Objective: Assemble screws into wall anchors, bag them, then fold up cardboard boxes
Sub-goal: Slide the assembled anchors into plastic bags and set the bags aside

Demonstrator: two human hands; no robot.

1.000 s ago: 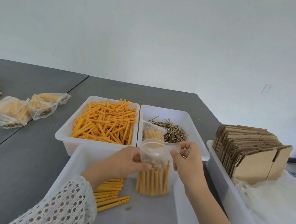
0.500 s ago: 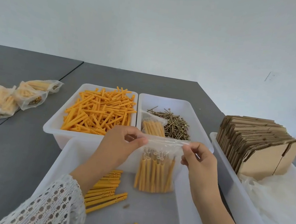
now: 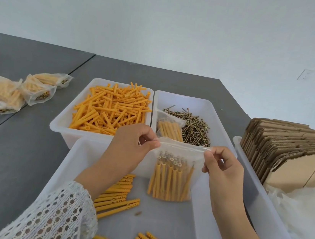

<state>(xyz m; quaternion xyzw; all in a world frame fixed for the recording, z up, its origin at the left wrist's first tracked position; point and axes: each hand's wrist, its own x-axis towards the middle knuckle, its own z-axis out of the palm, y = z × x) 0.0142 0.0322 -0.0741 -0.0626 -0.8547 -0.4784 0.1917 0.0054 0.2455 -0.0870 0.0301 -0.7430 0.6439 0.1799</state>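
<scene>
You're pinching the bag (image 3: 174, 169) w/ both hands over the front tray (image 3: 159, 224): left hand (image 3: 131, 148) gripping its top-left corner, right hand (image 3: 220, 165) its top-right. Uneven pressing's risking a half-sealed zip, anchors spilling into the tray.

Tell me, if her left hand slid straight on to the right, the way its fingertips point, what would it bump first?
Probably her right hand, which pinches the other end of the clear plastic bag that the left hand holds.

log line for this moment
step: sealing bag | left hand: pinches bag top | right hand: pinches bag top | boxes: unfolded
</scene>
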